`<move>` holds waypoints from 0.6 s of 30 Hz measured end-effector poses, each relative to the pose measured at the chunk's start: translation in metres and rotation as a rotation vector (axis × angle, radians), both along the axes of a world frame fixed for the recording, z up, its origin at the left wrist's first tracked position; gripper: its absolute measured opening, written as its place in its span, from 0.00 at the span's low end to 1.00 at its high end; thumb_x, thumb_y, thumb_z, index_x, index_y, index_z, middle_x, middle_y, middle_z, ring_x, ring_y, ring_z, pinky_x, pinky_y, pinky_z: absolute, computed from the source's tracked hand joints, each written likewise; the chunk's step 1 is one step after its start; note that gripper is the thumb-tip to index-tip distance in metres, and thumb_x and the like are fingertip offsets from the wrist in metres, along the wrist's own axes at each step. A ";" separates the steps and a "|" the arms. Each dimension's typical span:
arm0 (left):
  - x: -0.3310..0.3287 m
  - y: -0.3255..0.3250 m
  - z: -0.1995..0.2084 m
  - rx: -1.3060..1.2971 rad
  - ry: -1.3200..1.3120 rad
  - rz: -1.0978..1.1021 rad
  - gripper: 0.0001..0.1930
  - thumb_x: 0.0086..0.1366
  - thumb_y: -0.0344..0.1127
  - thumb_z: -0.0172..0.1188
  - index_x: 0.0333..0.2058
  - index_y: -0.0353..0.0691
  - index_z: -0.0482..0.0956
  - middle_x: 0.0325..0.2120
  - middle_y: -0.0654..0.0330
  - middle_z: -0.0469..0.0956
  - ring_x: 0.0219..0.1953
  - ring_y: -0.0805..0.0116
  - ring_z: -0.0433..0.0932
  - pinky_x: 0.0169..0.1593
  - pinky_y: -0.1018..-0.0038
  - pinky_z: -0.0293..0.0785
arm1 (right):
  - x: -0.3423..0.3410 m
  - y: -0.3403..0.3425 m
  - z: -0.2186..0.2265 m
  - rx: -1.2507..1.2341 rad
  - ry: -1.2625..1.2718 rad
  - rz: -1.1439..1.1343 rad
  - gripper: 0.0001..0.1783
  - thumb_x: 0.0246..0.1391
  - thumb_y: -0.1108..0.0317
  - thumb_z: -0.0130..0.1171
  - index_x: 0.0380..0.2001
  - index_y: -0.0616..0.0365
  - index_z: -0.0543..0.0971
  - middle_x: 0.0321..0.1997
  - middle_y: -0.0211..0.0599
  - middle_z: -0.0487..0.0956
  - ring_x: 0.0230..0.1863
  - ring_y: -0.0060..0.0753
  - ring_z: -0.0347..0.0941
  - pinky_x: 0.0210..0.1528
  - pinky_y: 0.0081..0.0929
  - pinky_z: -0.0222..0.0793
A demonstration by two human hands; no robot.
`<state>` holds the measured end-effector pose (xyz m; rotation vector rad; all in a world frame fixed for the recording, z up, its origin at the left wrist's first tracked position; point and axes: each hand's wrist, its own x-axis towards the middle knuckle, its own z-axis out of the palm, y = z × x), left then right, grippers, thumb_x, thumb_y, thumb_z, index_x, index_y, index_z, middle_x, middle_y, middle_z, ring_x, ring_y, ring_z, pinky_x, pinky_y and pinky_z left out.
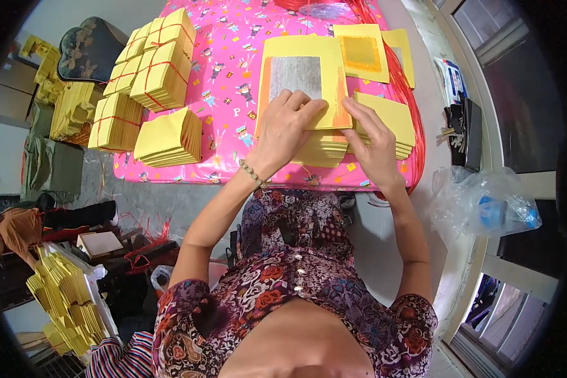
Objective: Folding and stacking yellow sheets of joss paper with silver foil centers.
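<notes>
A yellow paper sheet [302, 47] with a silver square and orange streaks along its sides lies on a stack of folded yellow paper [320, 151], near the front of the table. My left hand [288, 123] rests on the sheet's lower part, its fingers curled and its thumb pointing right across the silver patch. At the sheet's right edge is my right hand [375, 142], fingers stretched and the thumb apart, fingertips touching the orange-streaked margin. Another folded yellow stack [390, 126] lies just beyond that hand, partly behind it.
Tied yellow paper bundles [160, 72] and a loose folded stack [169, 138] occupy the table's left. Further yellow sheets [362, 53] and red strands [409, 120] lie right. A pink patterned cover [227, 94] lines the table. A clear plastic bag [485, 201] hangs near the window.
</notes>
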<state>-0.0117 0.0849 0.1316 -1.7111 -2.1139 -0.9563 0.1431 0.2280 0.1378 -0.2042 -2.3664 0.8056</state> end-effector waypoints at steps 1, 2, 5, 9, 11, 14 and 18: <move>0.001 0.000 0.000 -0.011 -0.011 0.005 0.26 0.42 0.27 0.70 0.45 0.46 0.79 0.34 0.62 0.74 0.37 0.60 0.72 0.41 0.65 0.71 | 0.000 -0.001 0.001 0.001 0.001 0.001 0.25 0.54 0.72 0.64 0.57 0.60 0.75 0.57 0.47 0.76 0.57 0.48 0.75 0.56 0.36 0.72; 0.002 -0.001 0.001 -0.010 -0.011 0.004 0.26 0.42 0.27 0.70 0.45 0.46 0.79 0.34 0.62 0.74 0.37 0.60 0.72 0.41 0.65 0.71 | 0.000 -0.002 0.002 0.000 -0.003 0.002 0.25 0.54 0.70 0.65 0.56 0.60 0.76 0.57 0.47 0.76 0.57 0.47 0.75 0.56 0.36 0.72; 0.004 0.000 0.003 0.001 -0.038 0.027 0.28 0.39 0.27 0.72 0.45 0.47 0.82 0.33 0.62 0.77 0.37 0.60 0.74 0.41 0.66 0.74 | 0.001 -0.004 -0.001 -0.010 0.002 0.001 0.26 0.53 0.66 0.67 0.55 0.61 0.76 0.57 0.47 0.76 0.57 0.46 0.75 0.56 0.36 0.72; 0.005 0.002 0.000 0.010 -0.043 0.041 0.28 0.38 0.27 0.73 0.45 0.46 0.82 0.34 0.62 0.77 0.38 0.60 0.74 0.42 0.66 0.73 | 0.000 -0.008 -0.003 0.035 0.026 -0.017 0.28 0.52 0.61 0.69 0.55 0.61 0.77 0.58 0.47 0.76 0.57 0.46 0.75 0.56 0.37 0.73; 0.005 0.003 0.000 0.014 -0.038 0.050 0.28 0.39 0.27 0.73 0.45 0.46 0.82 0.34 0.63 0.77 0.38 0.60 0.74 0.42 0.66 0.73 | 0.000 -0.012 -0.003 0.025 0.036 -0.041 0.31 0.52 0.60 0.69 0.57 0.61 0.75 0.60 0.48 0.75 0.58 0.47 0.74 0.57 0.38 0.72; 0.006 0.002 0.000 0.016 -0.047 0.055 0.29 0.38 0.27 0.73 0.45 0.46 0.82 0.36 0.62 0.78 0.39 0.60 0.74 0.43 0.66 0.73 | 0.003 -0.020 -0.008 -0.004 0.029 -0.102 0.38 0.53 0.56 0.69 0.62 0.64 0.68 0.65 0.52 0.69 0.63 0.51 0.69 0.61 0.40 0.68; 0.007 0.003 0.000 0.046 -0.034 0.065 0.30 0.36 0.26 0.72 0.45 0.45 0.82 0.38 0.62 0.79 0.40 0.59 0.74 0.43 0.66 0.73 | 0.009 -0.035 -0.019 -0.013 -0.053 -0.148 0.51 0.56 0.49 0.63 0.70 0.67 0.51 0.72 0.60 0.55 0.73 0.56 0.52 0.71 0.45 0.54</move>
